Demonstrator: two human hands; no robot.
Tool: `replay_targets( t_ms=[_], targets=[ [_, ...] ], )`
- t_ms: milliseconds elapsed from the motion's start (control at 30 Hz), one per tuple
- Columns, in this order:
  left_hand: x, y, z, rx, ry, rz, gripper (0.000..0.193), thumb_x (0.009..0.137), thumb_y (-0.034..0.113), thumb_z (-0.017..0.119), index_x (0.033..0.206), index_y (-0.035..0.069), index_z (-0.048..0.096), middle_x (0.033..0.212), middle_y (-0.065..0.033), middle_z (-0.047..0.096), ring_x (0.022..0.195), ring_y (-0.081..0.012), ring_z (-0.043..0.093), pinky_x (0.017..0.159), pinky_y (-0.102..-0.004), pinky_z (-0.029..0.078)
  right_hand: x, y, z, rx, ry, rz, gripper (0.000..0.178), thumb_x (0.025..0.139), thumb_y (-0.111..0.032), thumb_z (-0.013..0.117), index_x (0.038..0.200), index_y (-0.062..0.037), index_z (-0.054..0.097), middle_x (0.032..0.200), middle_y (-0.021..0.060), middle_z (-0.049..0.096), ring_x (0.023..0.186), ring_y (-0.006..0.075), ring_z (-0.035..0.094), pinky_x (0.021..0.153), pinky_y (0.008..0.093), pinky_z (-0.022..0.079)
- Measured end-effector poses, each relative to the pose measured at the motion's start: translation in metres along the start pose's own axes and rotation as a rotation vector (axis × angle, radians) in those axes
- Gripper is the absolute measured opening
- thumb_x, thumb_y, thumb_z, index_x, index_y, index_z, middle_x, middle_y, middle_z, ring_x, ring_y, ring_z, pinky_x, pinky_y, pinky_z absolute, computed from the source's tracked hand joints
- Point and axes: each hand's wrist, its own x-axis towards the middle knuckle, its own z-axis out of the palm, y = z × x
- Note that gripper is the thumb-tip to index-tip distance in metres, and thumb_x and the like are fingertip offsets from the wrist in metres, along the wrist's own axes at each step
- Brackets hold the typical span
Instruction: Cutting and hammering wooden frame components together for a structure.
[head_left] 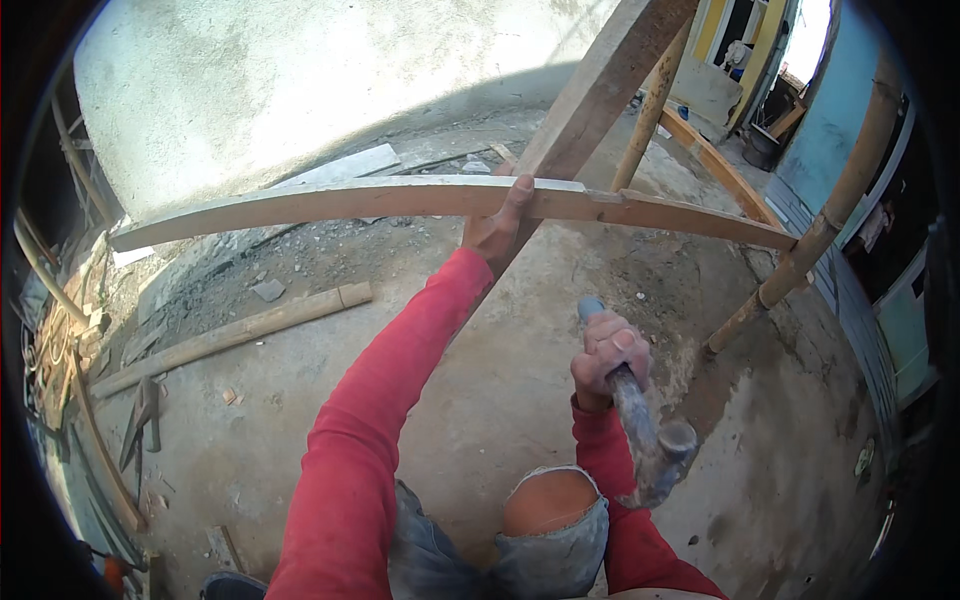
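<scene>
My left hand [492,230] is closed on a long wooden board [370,203], its thumb pressed over the near face. The board runs crosswise in front of me and crosses a thick slanting timber [590,100] right beside that hand. Lower down and to the right, my right hand [612,355] grips a claw hammer [636,415] by its worn grey handle. The hammer head points back toward me, over my right forearm and apart from the board. Part of the left fingers is hidden behind the board.
Upright bamboo poles [805,250] stand at the right, one touching the board's right end. A bamboo length [235,335] lies on the concrete floor at left, near a dark metal tool [143,425]. Rubble [270,290] lines the base of a pale wall [330,80].
</scene>
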Motion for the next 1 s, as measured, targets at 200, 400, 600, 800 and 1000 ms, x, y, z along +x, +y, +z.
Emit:
replay_targets(
  t_ms=[200, 400, 600, 800, 1000],
  targets=[
    [-0.001, -0.01, -0.011, -0.013, -0.014, -0.057, 0.094, 0.087, 0.064, 0.06, 0.143, -0.007, 0.038, 0.137, -0.0223, 0.05, 0.13, -0.028, 0.046, 0.109, -0.0361, 0.034, -0.009, 0.015, 0.014, -0.686, -0.143, 0.208, 0.022, 0.089, -0.014, 0.062, 0.074, 0.001, 0.055, 0.056, 0.0108, 0.049, 0.048, 0.0149, 0.041, 0.048, 0.0343, 0.037],
    [0.004, 0.011, -0.013, -0.118, -0.158, -0.082, 0.088, 0.088, 0.062, 0.058, 0.141, -0.007, 0.041, 0.136, -0.022, 0.051, 0.13, -0.0275, 0.047, 0.109, -0.0364, 0.034, -0.008, 0.041, 0.01, -0.858, -0.376, 0.483, 0.014, 0.081, -0.005, 0.063, 0.072, -0.0006, 0.053, 0.057, 0.0151, 0.055, 0.046, 0.0315, 0.052, 0.049, 0.0359, 0.042],
    [0.003, -0.007, -0.013, 0.01, -0.024, -0.019, 0.084, 0.09, 0.06, 0.057, 0.139, -0.006, 0.044, 0.134, -0.0194, 0.053, 0.126, -0.0269, 0.05, 0.106, -0.0365, 0.037, -0.021, 0.024, -0.001, -0.717, -0.133, 0.099, 0.01, 0.078, -0.007, 0.069, 0.079, -0.0013, 0.061, 0.054, 0.0098, 0.051, 0.045, 0.0273, 0.05, 0.048, 0.0361, 0.04],
    [0.001, -0.004, -0.015, -0.07, -0.064, -0.042, 0.09, 0.088, 0.062, 0.058, 0.141, -0.009, 0.04, 0.138, -0.0226, 0.048, 0.13, -0.0278, 0.046, 0.109, -0.0361, 0.035, -0.011, 0.017, 0.02, -0.735, -0.24, 0.355, 0.01, 0.08, -0.005, 0.068, 0.078, 0.0004, 0.06, 0.059, 0.0135, 0.053, 0.046, 0.0209, 0.05, 0.048, 0.0348, 0.043],
    [-0.001, -0.001, -0.009, -0.111, -0.057, -0.091, 0.093, 0.088, 0.064, 0.058, 0.141, -0.01, 0.039, 0.138, -0.0229, 0.049, 0.13, -0.0275, 0.045, 0.11, -0.0362, 0.034, -0.005, 0.028, 0.001, -0.768, -0.35, 0.228, 0.014, 0.078, -0.008, 0.07, 0.083, 0.0021, 0.061, 0.064, 0.0184, 0.056, 0.051, 0.0294, 0.058, 0.05, 0.0371, 0.044]
  ],
)
